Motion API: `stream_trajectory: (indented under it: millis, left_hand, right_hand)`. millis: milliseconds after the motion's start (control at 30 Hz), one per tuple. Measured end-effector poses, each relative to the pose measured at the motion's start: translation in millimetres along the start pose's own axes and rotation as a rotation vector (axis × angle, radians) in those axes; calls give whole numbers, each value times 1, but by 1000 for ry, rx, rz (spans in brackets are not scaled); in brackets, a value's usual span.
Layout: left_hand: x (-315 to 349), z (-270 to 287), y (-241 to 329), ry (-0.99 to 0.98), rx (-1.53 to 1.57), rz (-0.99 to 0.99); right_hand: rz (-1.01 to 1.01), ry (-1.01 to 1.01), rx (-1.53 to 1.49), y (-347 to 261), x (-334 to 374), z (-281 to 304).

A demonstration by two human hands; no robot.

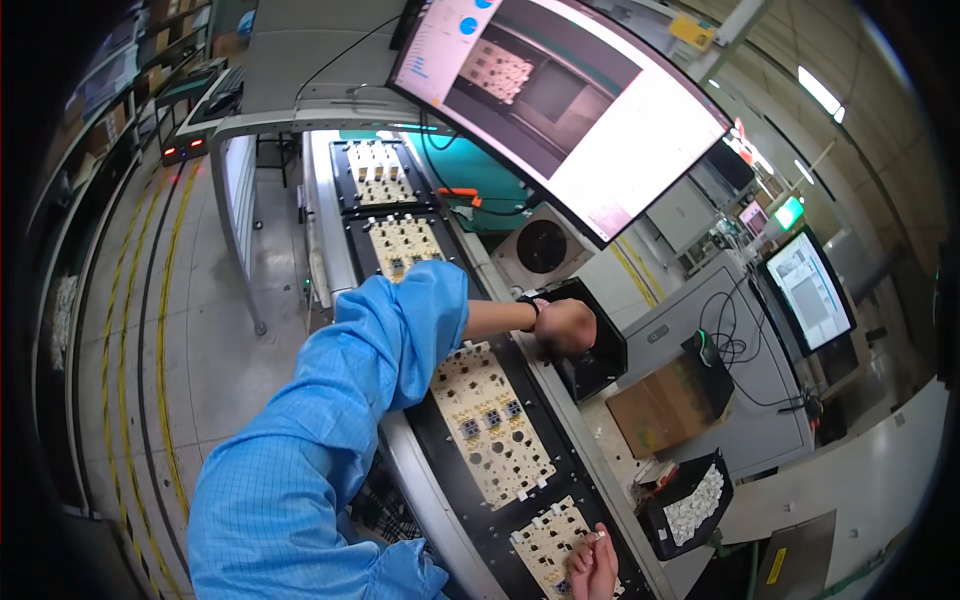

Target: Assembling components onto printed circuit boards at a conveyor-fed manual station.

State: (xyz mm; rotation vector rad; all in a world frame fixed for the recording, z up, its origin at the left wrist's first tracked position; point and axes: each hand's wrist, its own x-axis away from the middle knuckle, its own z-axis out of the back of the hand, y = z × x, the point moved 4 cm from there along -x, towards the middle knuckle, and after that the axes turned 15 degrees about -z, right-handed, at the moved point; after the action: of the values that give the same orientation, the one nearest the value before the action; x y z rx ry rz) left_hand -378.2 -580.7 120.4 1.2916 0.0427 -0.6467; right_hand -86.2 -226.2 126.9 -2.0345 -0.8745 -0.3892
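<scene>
My left arm, in a blue sleeve, stretches across the conveyor line. My left hand is over the black bin beside the line; its fingers are blurred and hidden. Low in the view, my right hand pinches a small white piece between thumb and finger. Beneath that hand lies a cream perforated board with small dark parts and white clips. Another cream board sits in a black carrier under my left arm, bearing several square dark components in a row.
More boards lie up the line. A large monitor hangs over its far end. Right of the line are a black tray of white pieces, a cardboard box and a fan-like round unit. A smaller screen stands farther right.
</scene>
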Motion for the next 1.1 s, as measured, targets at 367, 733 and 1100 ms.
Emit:
stream_trajectory:
  millis: [367,733,1100]
  left_hand:
    - [139,15,17,436,1061,351]
    - [166,46,10,512,1232,185]
    - [169,31,29,446,1155,259]
  right_hand:
    - [140,97,531,9,-15,-39]
    - [459,479,1349,26,-40,-87]
    - [419,574,1531,60,-44,-93]
